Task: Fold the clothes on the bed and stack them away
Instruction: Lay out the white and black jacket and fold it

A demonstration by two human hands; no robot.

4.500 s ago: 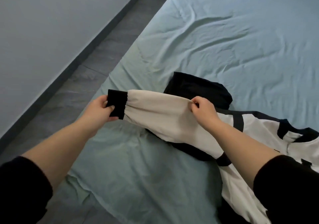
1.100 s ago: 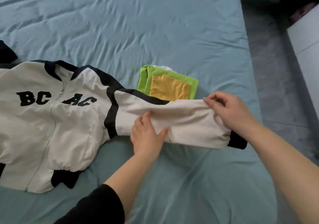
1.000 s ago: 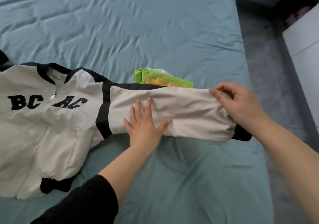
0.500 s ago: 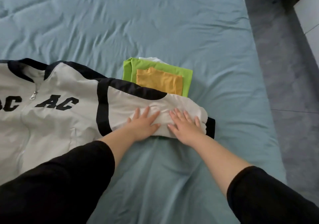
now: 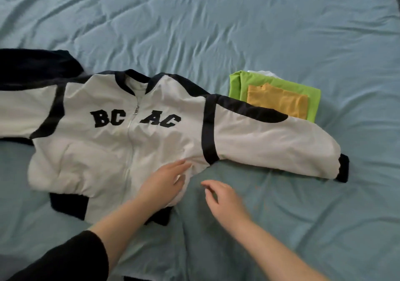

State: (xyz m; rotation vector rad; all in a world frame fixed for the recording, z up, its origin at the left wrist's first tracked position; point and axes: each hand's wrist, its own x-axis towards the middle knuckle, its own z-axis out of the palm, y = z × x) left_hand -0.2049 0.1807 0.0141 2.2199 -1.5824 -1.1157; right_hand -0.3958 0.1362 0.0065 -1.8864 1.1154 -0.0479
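Jacket (image 5: pixel 151 142): I see it flat, front up, on the bed (image 5: pixel 216 21), sleeves out for folding.
Left hand (image 5: pixel 164 183): open, pressing the hem flat.
Right hand (image 5: pixel 223 198): open, empty, just beside it.
Stack (image 5: pixel 279 99): folded, partly under the sleeve.

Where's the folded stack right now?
Head view, upper right: the folded stack lies on the bed, just behind the jacket sleeve, which overlaps its near edge.
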